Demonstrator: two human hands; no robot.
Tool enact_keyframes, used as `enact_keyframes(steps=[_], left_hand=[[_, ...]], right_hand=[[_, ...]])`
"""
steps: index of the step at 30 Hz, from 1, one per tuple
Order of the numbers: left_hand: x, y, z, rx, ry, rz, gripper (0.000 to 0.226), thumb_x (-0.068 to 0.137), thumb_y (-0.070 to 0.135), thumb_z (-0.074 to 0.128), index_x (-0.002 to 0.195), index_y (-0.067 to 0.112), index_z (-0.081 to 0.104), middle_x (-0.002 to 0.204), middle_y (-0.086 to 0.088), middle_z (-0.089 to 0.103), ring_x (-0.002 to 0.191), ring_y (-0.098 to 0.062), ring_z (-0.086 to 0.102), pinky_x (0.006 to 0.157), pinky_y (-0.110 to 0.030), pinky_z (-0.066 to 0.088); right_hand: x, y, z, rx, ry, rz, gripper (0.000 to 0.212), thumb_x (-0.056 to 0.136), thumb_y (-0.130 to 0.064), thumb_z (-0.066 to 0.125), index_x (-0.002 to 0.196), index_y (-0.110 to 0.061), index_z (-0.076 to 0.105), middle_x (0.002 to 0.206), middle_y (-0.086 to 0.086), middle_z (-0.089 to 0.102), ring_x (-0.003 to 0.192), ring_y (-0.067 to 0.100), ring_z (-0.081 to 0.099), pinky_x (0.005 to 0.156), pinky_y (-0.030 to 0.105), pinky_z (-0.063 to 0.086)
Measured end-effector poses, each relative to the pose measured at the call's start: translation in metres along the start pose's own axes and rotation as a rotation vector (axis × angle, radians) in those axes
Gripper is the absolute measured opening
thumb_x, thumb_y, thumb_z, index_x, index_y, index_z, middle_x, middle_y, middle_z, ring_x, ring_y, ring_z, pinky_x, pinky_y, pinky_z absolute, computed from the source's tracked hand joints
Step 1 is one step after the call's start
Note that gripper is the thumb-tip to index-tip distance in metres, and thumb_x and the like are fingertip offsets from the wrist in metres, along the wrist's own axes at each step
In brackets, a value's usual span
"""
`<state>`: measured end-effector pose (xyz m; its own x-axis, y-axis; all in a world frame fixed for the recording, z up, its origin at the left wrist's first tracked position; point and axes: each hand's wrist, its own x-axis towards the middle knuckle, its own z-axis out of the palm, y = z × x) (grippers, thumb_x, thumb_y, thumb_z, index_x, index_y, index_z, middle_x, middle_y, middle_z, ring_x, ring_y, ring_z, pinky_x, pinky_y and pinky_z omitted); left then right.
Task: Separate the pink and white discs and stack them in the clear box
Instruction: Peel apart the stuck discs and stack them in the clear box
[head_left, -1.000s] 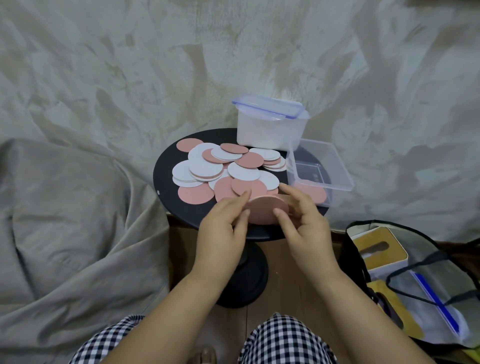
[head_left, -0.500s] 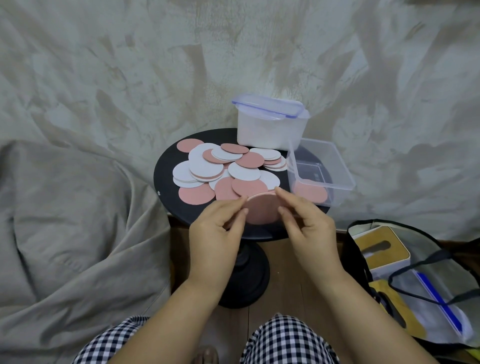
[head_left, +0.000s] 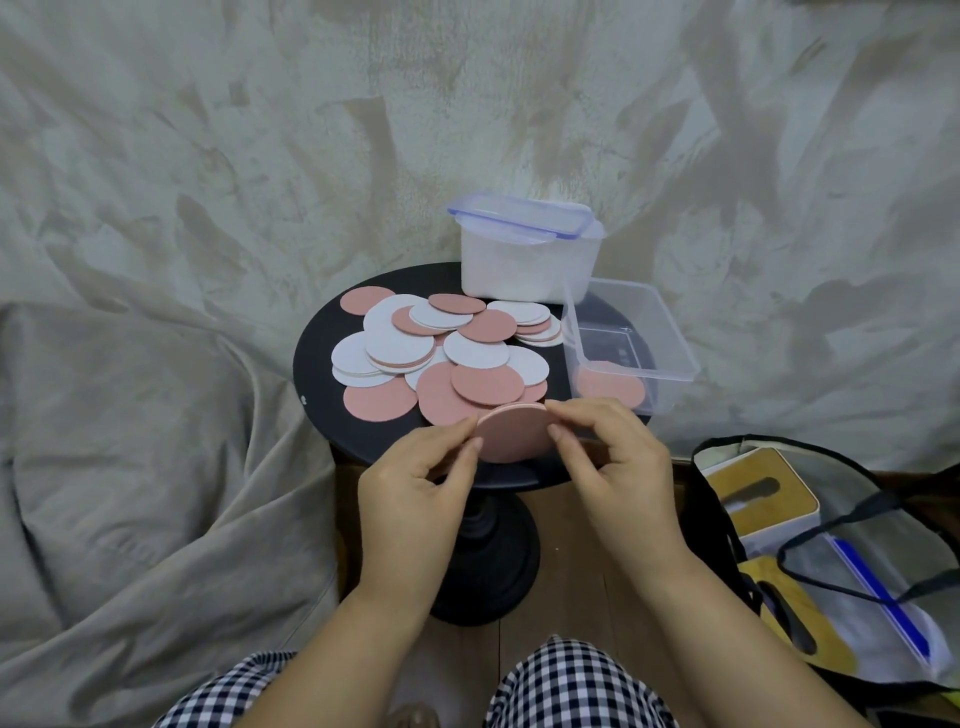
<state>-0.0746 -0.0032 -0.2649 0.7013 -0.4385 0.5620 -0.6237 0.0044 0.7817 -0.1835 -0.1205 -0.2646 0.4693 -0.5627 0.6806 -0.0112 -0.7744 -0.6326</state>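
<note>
— Both hands on one disc?
— Yes: left hand (head_left: 415, 483) and right hand (head_left: 613, 462) pinch opposite rims of a pink disc (head_left: 511, 434) over the round table's (head_left: 317, 374) near edge. The grip is as it was a second ago, with the left fingers drawn back to the rim.
— Beyond them?
— Loose discs (head_left: 441, 343), pink and white, overlap mid-table. The clear box (head_left: 670, 332) sits at the right edge with a single pink disc (head_left: 610, 387) inside, and a lidded tub (head_left: 524, 260) is at the far edge.

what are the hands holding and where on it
A pink disc, pinched at opposite edges: left hand on its left edge, right hand on its right edge.
</note>
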Motion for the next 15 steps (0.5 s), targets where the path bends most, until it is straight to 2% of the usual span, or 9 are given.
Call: enact_keyframes(steps=[4, 7, 11, 15], left_hand=[[0.0013, 0.0011, 0.0013, 0.003, -0.004, 0.013, 0.029, 0.077, 0.001, 0.072, 0.099, 0.02, 0.071, 0.088, 0.026, 0.063, 0.086, 0.011, 0.06, 0.077, -0.004, 0.042], [0.0023, -0.0004, 0.0024, 0.041, -0.009, 0.059, 0.025, 0.077, 0.003, 0.072, 0.099, 0.015, 0.072, 0.089, 0.026, 0.062, 0.086, 0.012, 0.059, 0.079, -0.003, 0.041], [0.0009, -0.0032, 0.0032, 0.106, -0.019, 0.123, 0.025, 0.076, 0.009, 0.067, 0.1, 0.009, 0.072, 0.091, 0.026, 0.059, 0.088, 0.016, 0.055, 0.081, -0.001, 0.038], [0.0035, -0.0039, 0.0036, 0.109, -0.018, 0.106, 0.025, 0.075, 0.013, 0.065, 0.099, 0.01, 0.073, 0.091, 0.024, 0.061, 0.088, 0.014, 0.056, 0.08, -0.001, 0.038]], right_hand=[[0.0013, 0.001, -0.0023, 0.023, -0.006, 0.008, 0.023, 0.082, -0.006, 0.062, 0.1, -0.019, 0.067, 0.094, -0.016, 0.06, 0.092, -0.004, 0.057, 0.079, 0.008, 0.045], [0.0038, 0.0017, -0.0037, 0.042, -0.018, 0.011, 0.02, 0.082, -0.009, 0.063, 0.099, -0.016, 0.069, 0.093, -0.013, 0.062, 0.092, -0.003, 0.058, 0.078, 0.009, 0.046], [0.0036, 0.0037, -0.0042, 0.101, -0.014, -0.001, 0.023, 0.08, -0.01, 0.066, 0.099, -0.022, 0.066, 0.093, -0.015, 0.062, 0.09, -0.001, 0.06, 0.075, 0.013, 0.049], [0.0048, 0.0034, -0.0064, 0.112, -0.032, -0.003, 0.022, 0.079, -0.01, 0.067, 0.098, -0.021, 0.068, 0.091, -0.013, 0.063, 0.087, 0.0, 0.06, 0.074, 0.014, 0.05]])
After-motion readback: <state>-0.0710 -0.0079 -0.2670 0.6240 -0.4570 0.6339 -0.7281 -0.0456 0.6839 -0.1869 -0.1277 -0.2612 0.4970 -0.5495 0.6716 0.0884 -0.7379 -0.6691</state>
